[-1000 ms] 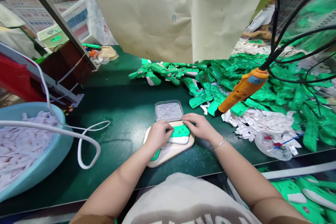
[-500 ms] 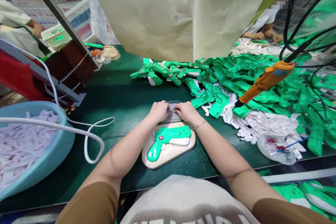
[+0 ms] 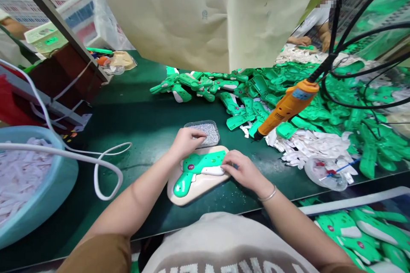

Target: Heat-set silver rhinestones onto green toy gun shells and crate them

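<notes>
Silver beads (image 3: 206, 133) under left hand's (image 3: 187, 144) curled fingers; right hand (image 3: 243, 171) lies open on green gun-shaped piece (image 3: 200, 166)

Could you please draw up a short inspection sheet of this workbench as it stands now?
Surface: dark green bench top.
Work items: green gun-shaped piece on a beige board; metal tray of silver beads.
Clutter: heap of green pieces; white offcuts.
Hands: left hand at the tray; right hand on the green piece.
Cables: black cables rising from an orange power tool; looped white cord.
Surroundings: blue basin of white strips; co-worker far right.
</notes>
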`<state>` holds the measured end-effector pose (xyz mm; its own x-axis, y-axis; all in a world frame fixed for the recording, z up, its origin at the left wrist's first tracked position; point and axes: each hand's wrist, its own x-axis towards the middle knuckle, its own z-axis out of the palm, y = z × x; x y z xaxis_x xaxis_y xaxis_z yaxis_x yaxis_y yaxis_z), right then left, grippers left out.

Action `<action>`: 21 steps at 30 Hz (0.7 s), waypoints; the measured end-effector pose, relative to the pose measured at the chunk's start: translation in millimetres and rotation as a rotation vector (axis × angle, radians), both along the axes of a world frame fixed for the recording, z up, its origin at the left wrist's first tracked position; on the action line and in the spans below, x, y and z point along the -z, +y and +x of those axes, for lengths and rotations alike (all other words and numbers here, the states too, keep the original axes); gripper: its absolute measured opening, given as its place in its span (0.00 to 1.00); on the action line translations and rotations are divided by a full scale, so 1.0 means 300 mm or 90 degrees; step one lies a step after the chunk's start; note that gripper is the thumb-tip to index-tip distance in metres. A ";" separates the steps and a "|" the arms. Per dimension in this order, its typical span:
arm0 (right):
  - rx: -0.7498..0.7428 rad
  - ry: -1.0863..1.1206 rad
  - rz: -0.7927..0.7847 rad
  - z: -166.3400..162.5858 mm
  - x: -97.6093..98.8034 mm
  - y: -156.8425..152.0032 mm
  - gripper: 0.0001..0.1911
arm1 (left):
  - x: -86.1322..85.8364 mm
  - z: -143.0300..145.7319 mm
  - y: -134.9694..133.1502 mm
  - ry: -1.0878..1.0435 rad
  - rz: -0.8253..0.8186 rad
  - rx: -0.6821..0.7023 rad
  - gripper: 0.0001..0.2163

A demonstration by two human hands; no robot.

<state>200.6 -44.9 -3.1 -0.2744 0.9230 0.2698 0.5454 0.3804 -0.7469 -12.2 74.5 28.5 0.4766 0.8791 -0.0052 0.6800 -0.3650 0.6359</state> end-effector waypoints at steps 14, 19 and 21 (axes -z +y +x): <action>-0.007 -0.096 0.373 0.007 0.044 -0.017 0.11 | 0.122 -0.094 -0.245 -0.193 0.120 0.182 0.06; 0.021 -0.164 0.303 -0.029 -0.013 0.134 0.11 | 0.137 -0.074 -0.226 -0.125 0.081 0.198 0.05; 0.060 -0.249 0.190 -0.063 -0.043 0.218 0.12 | 0.117 -0.075 -0.221 -0.107 0.026 0.192 0.05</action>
<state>181.6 20.4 9.7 -0.3268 0.8472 0.4190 0.8054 0.4816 -0.3455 -34.6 8.3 -6.7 0.7065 0.6960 0.1281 0.4242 -0.5614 0.7105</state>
